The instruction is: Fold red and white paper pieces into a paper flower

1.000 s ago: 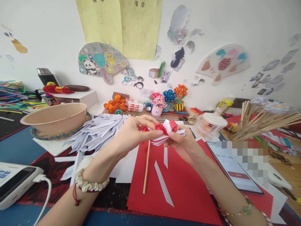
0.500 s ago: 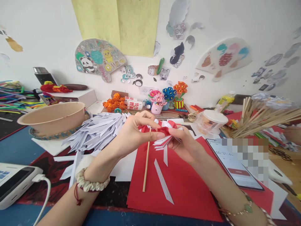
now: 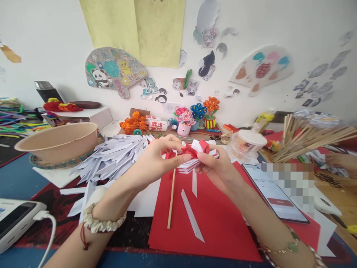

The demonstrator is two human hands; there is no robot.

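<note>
Fingers pinch paper (edges, seemingly) with room nearby

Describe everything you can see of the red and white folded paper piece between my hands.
The red and white folded paper piece looks like layered paper: bulky red and white folds on top, thin, mostly white edges stacked below. Fingers of the left hand pinch one side, those of the right hand the other, hiding parts of it. It appears raised over the red paper; its far side is out of sight.
</note>
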